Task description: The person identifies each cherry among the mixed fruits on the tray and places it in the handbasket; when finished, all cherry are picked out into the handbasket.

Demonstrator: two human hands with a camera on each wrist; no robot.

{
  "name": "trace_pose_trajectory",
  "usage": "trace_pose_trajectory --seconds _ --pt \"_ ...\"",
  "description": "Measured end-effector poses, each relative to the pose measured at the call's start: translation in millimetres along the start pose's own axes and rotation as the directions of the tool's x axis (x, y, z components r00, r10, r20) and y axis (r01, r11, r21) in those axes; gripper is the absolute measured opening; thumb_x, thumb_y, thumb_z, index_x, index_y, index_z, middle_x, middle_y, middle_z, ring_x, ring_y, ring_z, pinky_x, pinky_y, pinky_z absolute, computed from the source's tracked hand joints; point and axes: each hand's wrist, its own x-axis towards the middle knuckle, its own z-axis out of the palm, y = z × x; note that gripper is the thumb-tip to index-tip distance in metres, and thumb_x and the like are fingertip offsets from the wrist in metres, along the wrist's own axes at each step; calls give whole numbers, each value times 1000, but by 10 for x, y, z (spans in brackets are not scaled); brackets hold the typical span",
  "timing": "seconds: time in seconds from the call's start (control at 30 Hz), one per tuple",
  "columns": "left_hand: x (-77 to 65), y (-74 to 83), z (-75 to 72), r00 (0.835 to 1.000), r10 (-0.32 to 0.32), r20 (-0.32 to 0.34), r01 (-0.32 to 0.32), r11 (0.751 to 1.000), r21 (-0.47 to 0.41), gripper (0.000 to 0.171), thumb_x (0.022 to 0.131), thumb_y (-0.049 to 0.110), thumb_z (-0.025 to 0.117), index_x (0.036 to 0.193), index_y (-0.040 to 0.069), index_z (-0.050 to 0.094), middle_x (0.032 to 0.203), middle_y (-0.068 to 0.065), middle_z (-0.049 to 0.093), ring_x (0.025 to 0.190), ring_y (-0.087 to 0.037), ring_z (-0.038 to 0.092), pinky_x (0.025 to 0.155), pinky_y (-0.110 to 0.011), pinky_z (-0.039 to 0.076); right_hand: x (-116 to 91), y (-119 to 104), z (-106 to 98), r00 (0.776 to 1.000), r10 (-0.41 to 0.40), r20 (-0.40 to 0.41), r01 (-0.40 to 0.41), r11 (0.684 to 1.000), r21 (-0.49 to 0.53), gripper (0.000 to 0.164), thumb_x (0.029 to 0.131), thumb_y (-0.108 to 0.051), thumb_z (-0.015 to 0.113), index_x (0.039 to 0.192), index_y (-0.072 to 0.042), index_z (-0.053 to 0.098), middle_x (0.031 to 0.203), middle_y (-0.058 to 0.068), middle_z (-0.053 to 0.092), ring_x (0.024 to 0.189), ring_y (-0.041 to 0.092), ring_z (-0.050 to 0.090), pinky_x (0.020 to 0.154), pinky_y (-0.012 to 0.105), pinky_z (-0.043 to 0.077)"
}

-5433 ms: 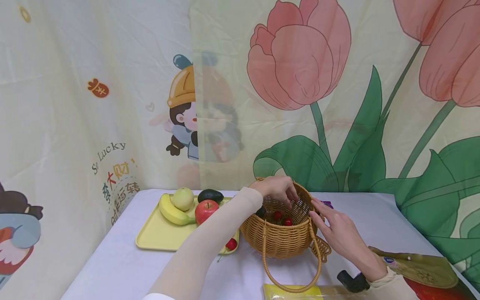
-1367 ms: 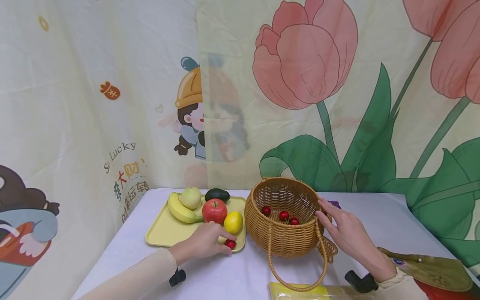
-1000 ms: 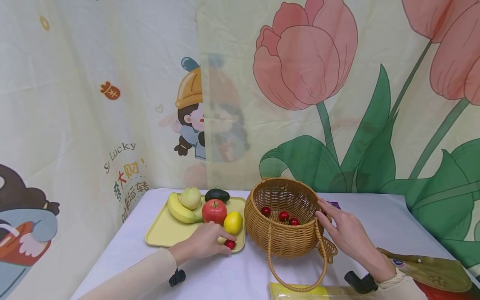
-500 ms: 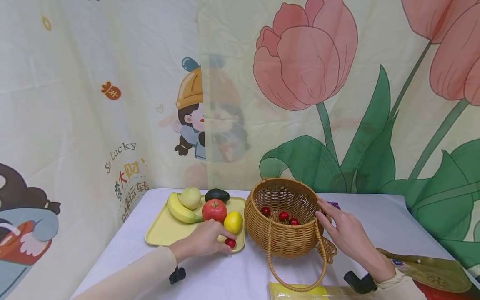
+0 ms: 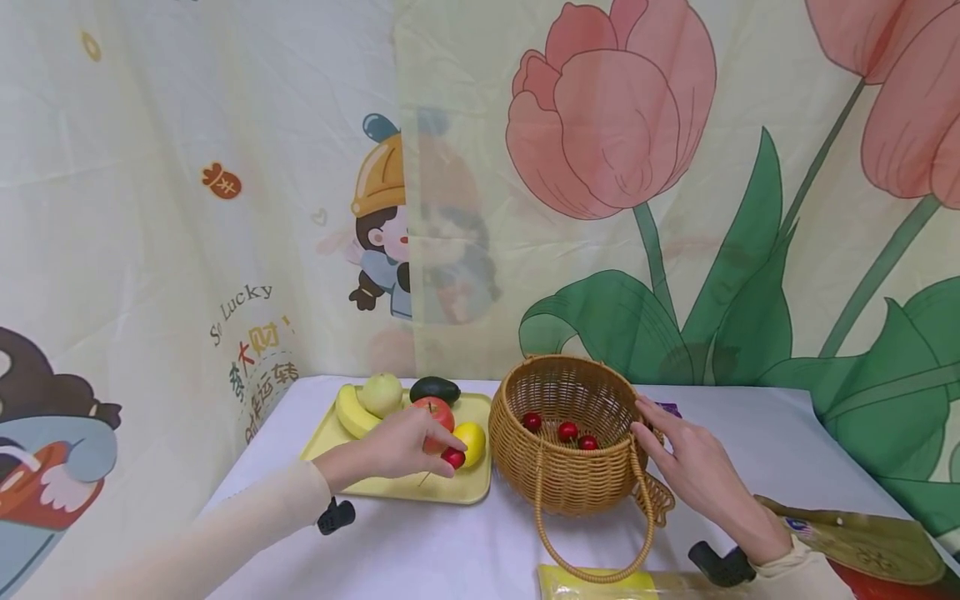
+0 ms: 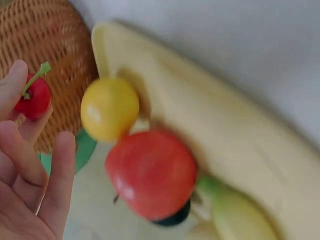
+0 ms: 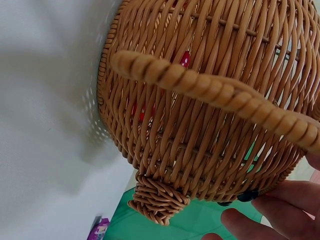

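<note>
My left hand [image 5: 397, 447] pinches a red cherry [image 5: 453, 457] between thumb and fingertips, just above the yellow tray [image 5: 457, 494]. Its green stem shows clearly in the left wrist view, where the cherry [image 6: 37, 101] appears in front of the wicker basket [image 6: 60, 65]. On the tray sit a lemon [image 5: 471, 444], a red apple [image 5: 437, 412], a banana [image 5: 352, 412], a pale green round fruit [image 5: 382, 395] and a dark avocado [image 5: 435, 389]. My right hand [image 5: 697, 467] rests with fairly straight fingers against the right rim of the basket [image 5: 566, 486]. Three cherries [image 5: 567, 432] lie inside.
The basket's handle [image 5: 540, 533] hangs down at the front. A yellow packet [image 5: 596, 583] lies at the table's near edge, and a brown-and-red bag [image 5: 862, 542] at the right. A small purple wrapper [image 5: 670, 409] sits behind the basket.
My left hand was inside the basket earlier, then reached the cherry at the tray's front corner. Now it has lifted that cherry up and slightly left. My right hand stays at the rim.
</note>
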Motion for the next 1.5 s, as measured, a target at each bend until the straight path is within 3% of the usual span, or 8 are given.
trace_pose_trajectory --seconds 0.17,0.43,0.57,0.67,0.77,1.1,1.33,1.5 --pt "39 -77 -303 1000 -14 8 13 1000 21 33 75 33 79 107 27 74 78 11 68 62 -9 45 51 -20 33 8 14 11 1000 4 4 -4 1000 -6 56 99 -41 42 142 -4 42 144 19 44 124 44 49 95 61 41" --pt "299 -158 -793 999 39 3 -39 997 65 31 74 25 81 104 24 75 94 5 75 42 -11 28 43 -20 22 5 17 16 1000 4 1 -4 1000 -6 58 100 -43 40 141 -4 42 144 19 45 124 44 49 95 61 41" --pt "454 -107 -911 999 15 51 -18 998 58 31 75 24 80 105 23 74 101 4 74 66 -10 59 55 -22 43 -1 18 23 1000 4 0 -4 1000 -3 57 100 -42 41 141 -4 42 144 19 44 123 43 50 95 61 41" --pt "578 -47 -935 995 -11 102 10 1000 15 29 76 21 78 105 23 74 102 5 73 104 -13 65 85 -30 52 -5 21 28 1000 3 -1 -3 1000 -2 56 100 -42 41 141 -4 43 144 18 44 123 43 50 95 60 42" --pt "714 38 -943 988 -27 150 27 1000 -1 28 77 20 78 105 23 74 103 6 73 108 -12 64 95 -33 50 -5 23 29 1000 4 0 -4 1000 1 56 100 -42 41 141 -4 43 144 18 45 124 43 50 95 60 42" --pt "1215 411 -973 962 -7 273 26 997 -66 30 79 14 76 108 14 73 100 1 74 72 -10 59 53 -22 43 11 11 13 1000 9 5 -9 1000 -2 56 100 -42 41 142 -5 42 144 18 45 124 43 49 95 60 42" --pt "1545 585 -812 962 51 267 -29 996 -84 27 78 17 77 104 17 75 95 4 75 59 -13 50 47 -20 37 6 14 19 1000 3 -3 -3 1000 -2 55 100 -42 41 141 -5 43 144 18 45 124 42 50 95 60 42" --pt "1721 704 -653 960 78 268 -53 993 -102 30 76 18 79 106 14 74 96 3 74 73 -8 62 58 -22 49 3 19 23 1000 6 -4 -6 1000 -2 56 100 -42 41 141 -5 43 144 17 45 124 42 50 95 59 42"
